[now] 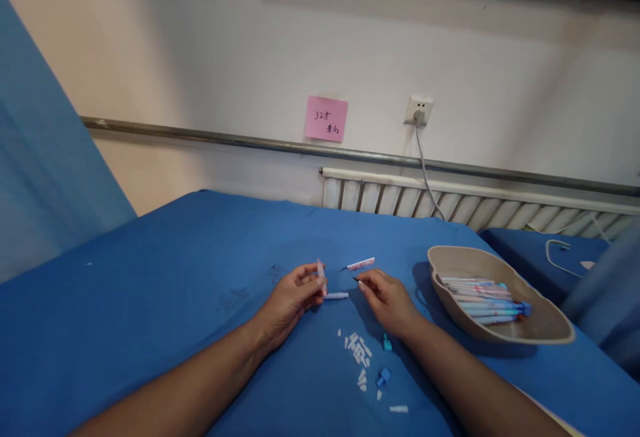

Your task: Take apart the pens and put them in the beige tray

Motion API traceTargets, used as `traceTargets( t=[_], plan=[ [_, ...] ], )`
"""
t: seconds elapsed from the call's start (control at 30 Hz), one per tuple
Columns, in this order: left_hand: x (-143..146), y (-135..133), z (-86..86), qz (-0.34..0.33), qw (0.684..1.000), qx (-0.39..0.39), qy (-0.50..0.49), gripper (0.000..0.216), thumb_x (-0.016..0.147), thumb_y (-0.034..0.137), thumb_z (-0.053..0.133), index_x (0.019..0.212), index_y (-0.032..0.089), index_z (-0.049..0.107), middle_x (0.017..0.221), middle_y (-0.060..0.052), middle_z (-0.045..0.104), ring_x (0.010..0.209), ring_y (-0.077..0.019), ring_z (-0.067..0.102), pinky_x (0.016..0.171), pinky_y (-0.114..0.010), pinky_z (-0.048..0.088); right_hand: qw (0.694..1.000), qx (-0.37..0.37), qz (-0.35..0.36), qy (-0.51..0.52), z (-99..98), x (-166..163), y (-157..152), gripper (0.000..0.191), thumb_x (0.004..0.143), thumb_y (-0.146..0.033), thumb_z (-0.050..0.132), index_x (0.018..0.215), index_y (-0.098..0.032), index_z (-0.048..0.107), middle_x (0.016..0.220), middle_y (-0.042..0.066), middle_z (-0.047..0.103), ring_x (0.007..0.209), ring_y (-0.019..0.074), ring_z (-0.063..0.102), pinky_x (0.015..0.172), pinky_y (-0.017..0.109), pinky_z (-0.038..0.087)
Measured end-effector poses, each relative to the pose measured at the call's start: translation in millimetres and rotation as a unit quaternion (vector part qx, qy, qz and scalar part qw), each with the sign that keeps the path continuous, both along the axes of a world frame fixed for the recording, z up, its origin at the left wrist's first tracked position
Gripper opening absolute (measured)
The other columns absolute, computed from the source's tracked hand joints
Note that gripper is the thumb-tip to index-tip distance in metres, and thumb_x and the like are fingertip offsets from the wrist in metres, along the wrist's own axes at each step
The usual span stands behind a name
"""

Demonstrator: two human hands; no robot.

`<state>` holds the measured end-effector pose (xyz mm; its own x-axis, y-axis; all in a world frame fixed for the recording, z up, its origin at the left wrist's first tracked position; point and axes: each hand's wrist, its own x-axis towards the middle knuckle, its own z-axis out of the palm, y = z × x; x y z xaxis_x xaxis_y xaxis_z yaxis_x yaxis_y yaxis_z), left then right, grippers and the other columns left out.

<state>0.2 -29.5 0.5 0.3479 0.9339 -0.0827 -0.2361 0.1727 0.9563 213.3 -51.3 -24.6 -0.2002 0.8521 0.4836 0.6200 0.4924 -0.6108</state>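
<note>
My left hand [300,290] is closed around a pale pink translucent pen barrel [321,277], held nearly upright between thumb and fingers. Just beside those fingers, a pale lilac tube [337,295] lies on the blue cloth. My right hand [387,300] pinches a small pen tip [357,279] with a dark point facing left; the rest of it is hidden by the fingers. Beyond the hands lies a pen refill [361,264] with a reddish pattern and a thin dark tip. Small white plugs [358,349] are scattered nearer to me, with a teal cap [387,343] and a blue cap [383,376].
A beige basin [550,330] holding several pens [483,300] stands at the right on the blue cloth [175,303]. One white piece [399,409] lies near the front. Behind are a radiator [390,197], a plugged-in cord [425,170] and a pink note [326,119].
</note>
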Motion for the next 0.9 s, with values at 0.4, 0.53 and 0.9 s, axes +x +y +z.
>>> traceTargets(
  t=[0.4, 0.53, 0.9],
  plan=[
    [-4.1, 10.1, -2.0, 0.086, 0.993, 0.042, 0.062, 0.056, 0.065, 0.033, 0.073, 0.111, 0.016, 0.046, 0.069, -0.001, 0.065, 0.057, -0.0129, 0.059, 0.051, -0.021, 0.043, 0.992, -0.048, -0.020, -0.118, -6.1, 17.1, 10.0, 0.018, 0.087, -0.025, 0.044, 0.090, -0.021, 0.061, 0.084, 0.003, 0.065, 0.076, 0.0153, 0.059, 0.069, 0.025, 0.042],
    [-4.3, 13.1, -3.1, 0.105, 0.992, 0.039, 0.060, 0.051, 0.065, 0.034, 0.072, 0.105, 0.016, 0.047, 0.074, -0.004, 0.068, 0.061, -0.0142, 0.061, 0.052, -0.022, 0.044, 0.990, -0.056, -0.026, -0.128, -10.0, 18.4, 12.3, 0.016, 0.086, -0.025, 0.046, 0.088, -0.021, 0.061, 0.082, 0.003, 0.063, 0.073, 0.0150, 0.058, 0.067, 0.025, 0.042],
    [-4.2, 13.5, -4.9, 0.087, 0.988, 0.068, 0.103, 0.029, 0.067, 0.035, 0.069, 0.076, 0.017, 0.049, 0.074, -0.005, 0.069, 0.063, -0.0146, 0.061, 0.054, -0.023, 0.045, 0.987, -0.072, -0.020, -0.140, -11.2, 20.5, 13.3, 0.014, 0.085, -0.023, 0.048, 0.088, -0.020, 0.061, 0.081, 0.003, 0.061, 0.073, 0.0142, 0.057, 0.068, 0.024, 0.041]
  ],
)
